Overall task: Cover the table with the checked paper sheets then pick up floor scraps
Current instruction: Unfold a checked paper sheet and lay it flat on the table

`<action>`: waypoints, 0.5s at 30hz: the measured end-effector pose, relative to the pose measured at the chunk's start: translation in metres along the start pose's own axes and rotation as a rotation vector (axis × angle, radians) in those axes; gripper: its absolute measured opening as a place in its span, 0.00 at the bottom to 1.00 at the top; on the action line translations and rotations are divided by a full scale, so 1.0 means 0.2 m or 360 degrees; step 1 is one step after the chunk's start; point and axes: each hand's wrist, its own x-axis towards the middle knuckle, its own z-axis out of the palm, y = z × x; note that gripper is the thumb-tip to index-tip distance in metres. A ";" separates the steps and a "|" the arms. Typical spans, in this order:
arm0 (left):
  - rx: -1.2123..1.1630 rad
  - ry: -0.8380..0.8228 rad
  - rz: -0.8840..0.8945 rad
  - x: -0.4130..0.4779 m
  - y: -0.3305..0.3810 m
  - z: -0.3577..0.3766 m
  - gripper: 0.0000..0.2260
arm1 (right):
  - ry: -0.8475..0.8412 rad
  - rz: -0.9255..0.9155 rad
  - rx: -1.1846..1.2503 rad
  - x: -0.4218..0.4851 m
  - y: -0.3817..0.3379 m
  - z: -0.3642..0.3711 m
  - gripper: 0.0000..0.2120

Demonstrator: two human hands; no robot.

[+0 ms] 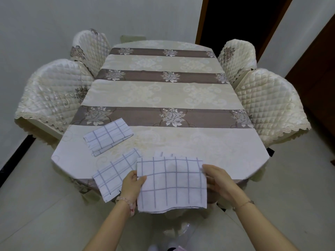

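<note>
Domestic dining room: a table [163, 98] under a floral striped cloth [181, 91], four chairs [54, 95] in quilted lace-edged covers, tiled floor [36, 214], papered walls [54, 19], dark wooden doorway [235, 19].

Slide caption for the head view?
Left hand and right hand hold a folded checked sheet at the table; two other sheets lie beside it.

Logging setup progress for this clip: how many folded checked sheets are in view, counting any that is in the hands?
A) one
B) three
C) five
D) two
B: the left hand and right hand grip the held sheet by its side edges, while a near sheet and a far sheet lie on the table to its left.
</note>
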 end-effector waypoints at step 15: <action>0.0960 -0.0018 0.1020 -0.27 0.13 0.14 0.16 | -0.0154 -0.0173 -0.0071 -0.24 0.06 0.07 0.08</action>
